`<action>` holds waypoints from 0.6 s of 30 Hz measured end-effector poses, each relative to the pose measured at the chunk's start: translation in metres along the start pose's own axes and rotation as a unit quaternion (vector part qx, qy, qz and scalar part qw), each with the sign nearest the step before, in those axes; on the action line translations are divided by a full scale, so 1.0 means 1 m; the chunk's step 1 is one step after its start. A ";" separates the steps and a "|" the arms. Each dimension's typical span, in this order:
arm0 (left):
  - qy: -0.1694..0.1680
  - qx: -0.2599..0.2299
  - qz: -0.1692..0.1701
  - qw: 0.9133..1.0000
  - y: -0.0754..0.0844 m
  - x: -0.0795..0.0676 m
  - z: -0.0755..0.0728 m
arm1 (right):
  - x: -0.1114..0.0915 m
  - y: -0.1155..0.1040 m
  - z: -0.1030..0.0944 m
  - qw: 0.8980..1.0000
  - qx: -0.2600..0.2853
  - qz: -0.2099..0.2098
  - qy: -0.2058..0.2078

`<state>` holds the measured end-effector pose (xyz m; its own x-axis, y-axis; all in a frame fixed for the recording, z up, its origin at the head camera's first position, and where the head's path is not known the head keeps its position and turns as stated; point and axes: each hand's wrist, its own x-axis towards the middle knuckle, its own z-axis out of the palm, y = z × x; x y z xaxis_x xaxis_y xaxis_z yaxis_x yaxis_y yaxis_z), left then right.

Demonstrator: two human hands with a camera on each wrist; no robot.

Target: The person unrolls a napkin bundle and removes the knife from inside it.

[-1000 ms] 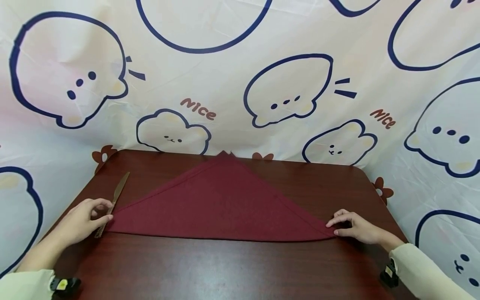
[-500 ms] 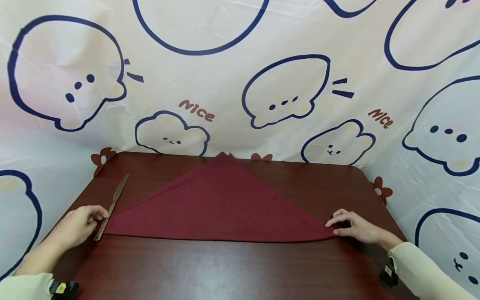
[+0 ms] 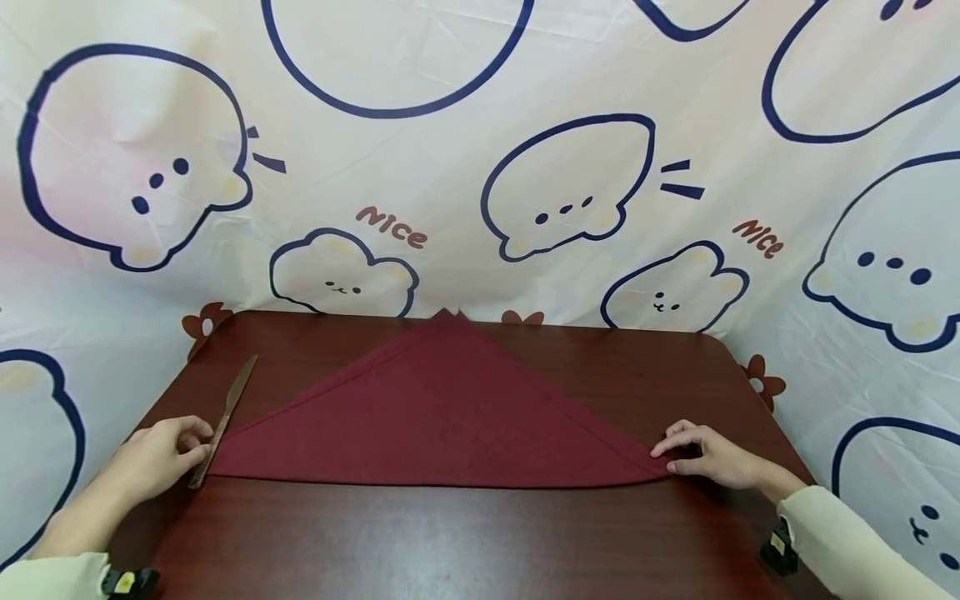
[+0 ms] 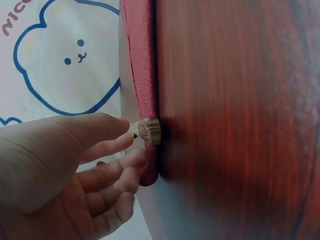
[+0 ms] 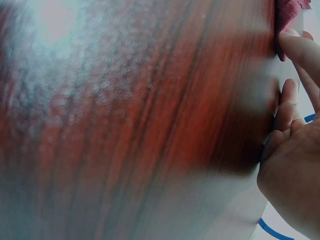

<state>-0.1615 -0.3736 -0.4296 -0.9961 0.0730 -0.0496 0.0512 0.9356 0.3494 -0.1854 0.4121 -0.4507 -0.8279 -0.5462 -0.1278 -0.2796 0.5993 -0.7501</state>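
Note:
A dark red cloth napkin [image 3: 450, 408], folded into a triangle, lies on the table with its point toward the back. Across its left corner rests a table knife [image 3: 238, 387] with a bronze-coloured blade and patterned handle. My left hand [image 3: 161, 454] is at the handle, thumb and index finger about it. In the left wrist view the thumb tip touches the knife handle [image 4: 150, 131], while the other fingers curl loosely below. At the opposite corner my right hand [image 3: 712, 454] pinches the cloth between thumb and fingers. The right wrist view shows just a bit of the napkin [image 5: 287, 15].
The brown wood-grain table [image 3: 450, 542] has rounded back corners. A pale backdrop [image 3: 450, 167] with cartoon outlines stands behind it and along both sides. Black wrist cameras sit at the left [image 3: 131, 581] and right [image 3: 780, 546] sleeves.
My left hand has shifted a little leftward and down along the knife handle. The right hand stays at its napkin corner, and the head view has tilted slightly upward.

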 end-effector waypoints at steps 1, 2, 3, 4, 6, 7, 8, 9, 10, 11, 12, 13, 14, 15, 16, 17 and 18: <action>0.000 0.000 -0.001 1.000 0.000 0.000 0.000 | 0.000 0.000 0.000 1.000 0.000 0.000 0.000; 0.000 0.000 -0.002 1.000 0.000 0.000 0.000 | 0.000 0.000 0.000 1.000 0.001 0.000 -0.001; 0.002 0.001 -0.002 1.000 0.000 0.000 0.000 | 0.000 0.000 0.000 1.000 0.002 0.001 -0.001; 0.004 0.002 -0.002 1.000 0.000 0.000 0.000 | 0.000 -0.001 0.000 1.000 0.001 0.000 -0.001; 0.005 0.003 -0.004 1.000 -0.001 0.000 -0.001 | 0.001 -0.001 0.000 1.000 0.001 -0.002 0.000; 0.003 0.003 -0.006 1.000 -0.001 0.000 -0.001 | 0.001 -0.001 0.000 1.000 0.001 -0.003 0.000; 0.001 0.004 -0.007 1.000 -0.001 0.000 -0.001 | 0.001 -0.001 0.000 1.000 0.001 -0.002 -0.001; -0.003 0.004 -0.009 1.000 -0.001 0.000 -0.002 | 0.001 0.000 0.000 1.000 0.000 -0.004 -0.001; -0.006 0.006 -0.011 1.000 -0.002 0.000 -0.003 | 0.001 0.000 0.000 1.000 0.000 -0.005 -0.002; -0.011 0.008 -0.011 1.000 -0.001 0.000 -0.003 | 0.001 0.000 0.001 1.000 0.000 -0.005 -0.002; -0.017 0.009 -0.012 1.000 -0.001 0.000 -0.004 | 0.001 0.000 0.001 1.000 -0.002 -0.005 -0.002; -0.022 0.010 -0.011 1.000 -0.001 0.000 -0.004 | 0.001 0.000 0.001 1.000 -0.004 -0.007 -0.001; -0.027 0.010 -0.011 1.000 -0.001 0.001 -0.005 | 0.001 0.000 0.001 1.000 -0.006 -0.009 0.000; -0.033 0.011 -0.011 0.999 0.000 0.002 -0.005 | 0.001 0.000 0.001 1.000 -0.008 -0.012 0.002; -0.038 0.011 -0.010 0.999 0.000 0.002 -0.005 | 0.000 0.001 0.001 1.000 -0.009 -0.013 0.002; -0.043 0.009 -0.010 0.999 0.001 0.002 -0.005 | 0.000 0.001 0.001 1.000 -0.010 -0.015 0.004; -0.047 0.008 -0.010 0.999 0.001 0.003 -0.005 | 0.000 0.001 0.001 1.000 -0.012 -0.017 0.005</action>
<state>-0.1647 -0.3743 -0.4248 -0.9858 0.0847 -0.1447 0.0323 0.9427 0.3321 -0.1852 0.4120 -0.4520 -0.8226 -0.5607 -0.0948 -0.3194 0.5935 -0.7388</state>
